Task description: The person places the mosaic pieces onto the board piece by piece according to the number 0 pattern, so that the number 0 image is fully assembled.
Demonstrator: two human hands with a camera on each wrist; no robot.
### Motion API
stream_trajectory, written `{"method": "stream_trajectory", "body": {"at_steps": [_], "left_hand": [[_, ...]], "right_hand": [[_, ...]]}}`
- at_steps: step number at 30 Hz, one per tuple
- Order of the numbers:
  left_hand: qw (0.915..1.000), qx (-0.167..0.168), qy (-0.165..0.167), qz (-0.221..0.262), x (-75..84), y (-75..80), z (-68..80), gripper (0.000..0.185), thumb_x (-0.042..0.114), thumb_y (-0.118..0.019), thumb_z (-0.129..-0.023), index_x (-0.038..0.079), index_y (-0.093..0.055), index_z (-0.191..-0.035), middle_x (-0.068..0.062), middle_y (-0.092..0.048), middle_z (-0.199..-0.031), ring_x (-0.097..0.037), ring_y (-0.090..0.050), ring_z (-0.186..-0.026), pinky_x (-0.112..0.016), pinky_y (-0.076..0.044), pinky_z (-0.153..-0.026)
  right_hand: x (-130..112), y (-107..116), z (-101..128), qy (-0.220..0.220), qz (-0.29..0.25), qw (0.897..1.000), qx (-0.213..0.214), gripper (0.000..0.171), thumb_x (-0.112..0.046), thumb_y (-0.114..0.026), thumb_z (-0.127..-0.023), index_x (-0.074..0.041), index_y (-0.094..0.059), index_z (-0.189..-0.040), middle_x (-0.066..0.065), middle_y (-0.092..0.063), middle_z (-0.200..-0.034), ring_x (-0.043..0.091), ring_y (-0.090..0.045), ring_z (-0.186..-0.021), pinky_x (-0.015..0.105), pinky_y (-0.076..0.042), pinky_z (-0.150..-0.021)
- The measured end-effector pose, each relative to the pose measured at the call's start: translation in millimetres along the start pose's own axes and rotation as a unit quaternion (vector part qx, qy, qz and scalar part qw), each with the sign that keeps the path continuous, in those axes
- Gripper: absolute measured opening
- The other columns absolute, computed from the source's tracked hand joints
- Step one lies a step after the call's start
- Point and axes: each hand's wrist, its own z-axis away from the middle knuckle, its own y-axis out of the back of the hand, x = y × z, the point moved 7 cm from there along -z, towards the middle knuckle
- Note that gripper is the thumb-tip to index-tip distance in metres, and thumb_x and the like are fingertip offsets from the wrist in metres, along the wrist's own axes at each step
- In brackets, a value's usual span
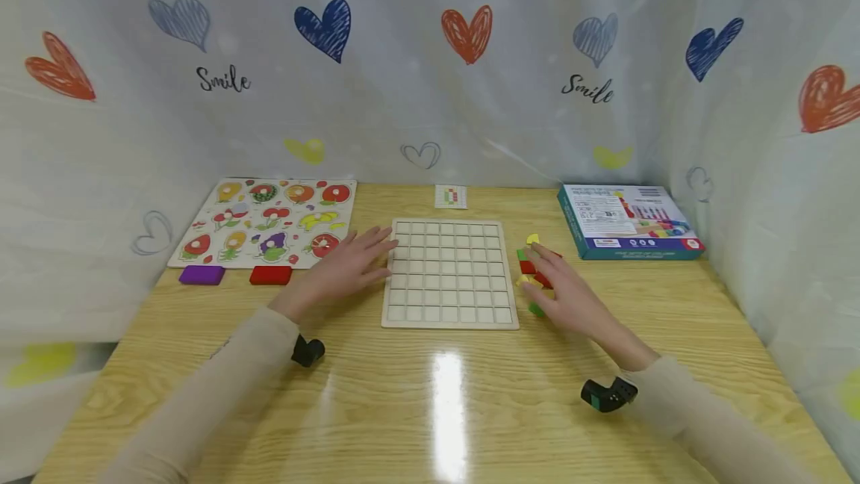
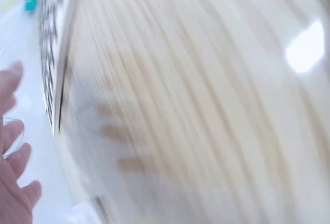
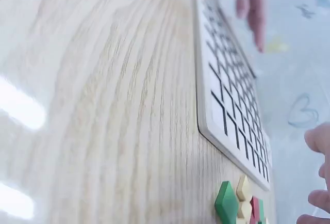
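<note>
A square wooden grid board (image 1: 440, 323) lies at the middle of the table, its cells bare. My left hand (image 1: 346, 266) hovers at the board's left edge with spread, straight fingers and holds nothing. On the other side, my right hand (image 1: 567, 296) is over a small group of coloured blocks, its fingers relaxed and partly covering them. Among these are a red block (image 1: 527, 267), a yellow block (image 1: 532, 238) and a green block (image 3: 226, 202). In the right wrist view, the fingers (image 3: 319, 199) stand apart from the blocks.
A fruit puzzle board (image 1: 289, 204) lies at the back left, with a purple block (image 1: 201, 275) and a red bar-shaped block (image 1: 271, 275) before it. A small pattern card (image 1: 440, 197) lies behind the grid. A flat game box (image 1: 628, 221) is at the back right.
</note>
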Motion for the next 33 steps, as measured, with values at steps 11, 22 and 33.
{"method": "stream_trajectory", "body": {"at_steps": [11,22,33], "left_hand": [[0.9740,0.058,0.074,0.206,-18.8,-11.7,-10.5,0.038,0.019,-0.069,-0.092,0.002,-0.063,-0.126,-0.017,-0.046,-0.146,-0.037,-0.036,-0.138,-0.051,-0.028,-0.113],[0.9718,0.057,0.080,0.214,-20.9,-13.4,-10.3,0.029,0.015,-0.071,-0.091,0.002,-0.067,-0.116,-0.018,-0.049,-0.142,-0.038,-0.031,-0.141,-0.053,-0.023,-0.115],[0.9700,0.051,0.085,0.222,-21.4,-15.5,-11.8,0.030,0.016,-0.070,-0.091,0.003,-0.066,-0.117,-0.017,-0.049,-0.142,-0.038,-0.026,-0.143,-0.053,-0.019,-0.116]], "right_hand": [[35,11,39,-0.132,-0.152,0.977,0.063,0.058,-0.034,-0.051,-0.102,-0.005,-0.036,-0.150,0.021,-0.033,-0.153,0.043,-0.034,-0.137,0.060,-0.033,-0.107],[49,4,46,-0.160,-0.177,0.968,0.081,0.049,-0.025,-0.054,-0.102,-0.003,-0.044,-0.144,0.020,-0.043,-0.144,0.038,-0.046,-0.128,0.053,-0.042,-0.102],[70,-4,43,-0.206,-0.180,0.959,0.069,0.043,-0.015,-0.060,-0.098,0.002,-0.050,-0.136,0.019,-0.055,-0.126,0.031,-0.054,-0.112,0.049,-0.045,-0.100]]}}
